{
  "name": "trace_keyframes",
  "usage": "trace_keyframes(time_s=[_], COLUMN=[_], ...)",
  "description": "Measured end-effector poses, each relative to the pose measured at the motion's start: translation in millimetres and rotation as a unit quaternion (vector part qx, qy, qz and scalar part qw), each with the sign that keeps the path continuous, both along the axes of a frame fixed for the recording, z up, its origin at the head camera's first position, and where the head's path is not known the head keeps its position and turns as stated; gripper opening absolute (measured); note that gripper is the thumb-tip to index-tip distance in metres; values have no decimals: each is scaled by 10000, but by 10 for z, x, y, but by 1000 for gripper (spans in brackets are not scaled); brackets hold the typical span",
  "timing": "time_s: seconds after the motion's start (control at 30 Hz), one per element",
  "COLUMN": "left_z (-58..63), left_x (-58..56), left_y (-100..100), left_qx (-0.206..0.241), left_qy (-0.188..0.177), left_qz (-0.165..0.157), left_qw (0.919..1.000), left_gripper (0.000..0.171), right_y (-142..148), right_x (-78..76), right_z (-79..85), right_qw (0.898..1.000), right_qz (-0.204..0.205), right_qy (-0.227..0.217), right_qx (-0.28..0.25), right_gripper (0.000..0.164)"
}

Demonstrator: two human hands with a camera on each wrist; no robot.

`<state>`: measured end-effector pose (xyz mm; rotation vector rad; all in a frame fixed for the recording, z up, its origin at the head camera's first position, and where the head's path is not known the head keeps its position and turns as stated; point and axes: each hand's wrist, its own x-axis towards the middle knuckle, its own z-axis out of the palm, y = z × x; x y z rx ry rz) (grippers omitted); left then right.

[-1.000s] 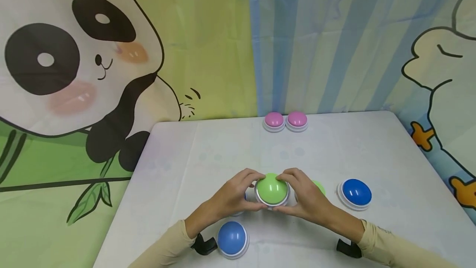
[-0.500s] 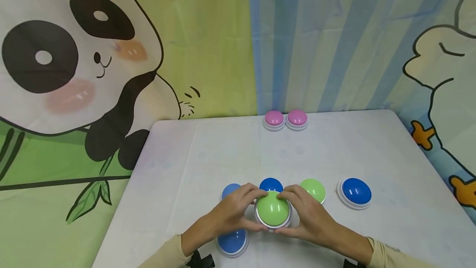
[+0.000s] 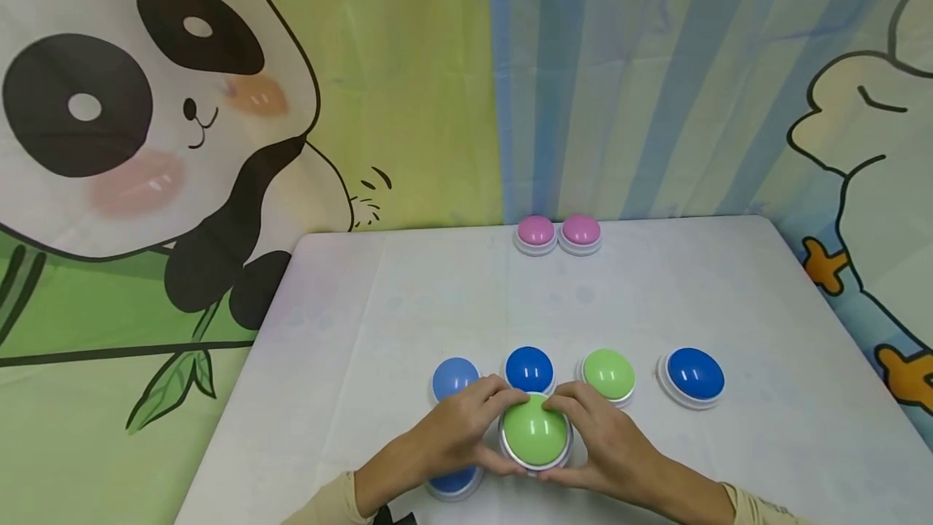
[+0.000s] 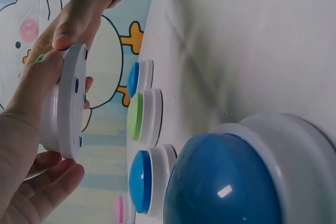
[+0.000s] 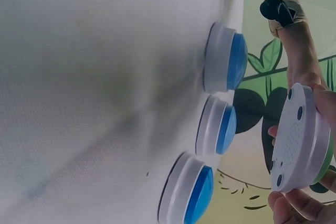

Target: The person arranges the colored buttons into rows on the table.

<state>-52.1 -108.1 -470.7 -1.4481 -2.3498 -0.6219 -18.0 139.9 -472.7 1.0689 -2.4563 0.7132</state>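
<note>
Left hand [image 3: 461, 429] and right hand [image 3: 614, 446] grip round green-domed white plastic button [image 3: 535, 432] by its edges above smooth white tabletop [image 3: 423, 290]; probably best kept level, pressure even.

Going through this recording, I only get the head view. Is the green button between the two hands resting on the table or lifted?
Observer: Lifted. The left wrist view shows a gap between the held green button and the table.

Operator: Noted. What's on its underside?

Observer: The right wrist view shows dark round spots there, near the rim.

Operator: From above, the left hand partly hides a blue button. Are they touching?

Observer: No. The right wrist view shows that button standing on the table, apart from the hand.
</note>
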Motion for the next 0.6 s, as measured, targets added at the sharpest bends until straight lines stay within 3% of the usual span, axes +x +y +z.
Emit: trace_keyframes(time_s=[0.37,0.6], left_z=[-50,-192], left_x=[97,145], left_y=[37,81], left_qx=[-394,-920], left_qy=[-20,-97], left_qz=[196,498], left_qw=[9990,9945], left_gripper=[78,78], right_y=[-6,-22], right_x=[51,69], right_z=[-117,-252], right_qw=[9999,9996], right_qz=[65,-99], right_qy=[97,-9], right_qx=[53,270], right_gripper=[77,77])
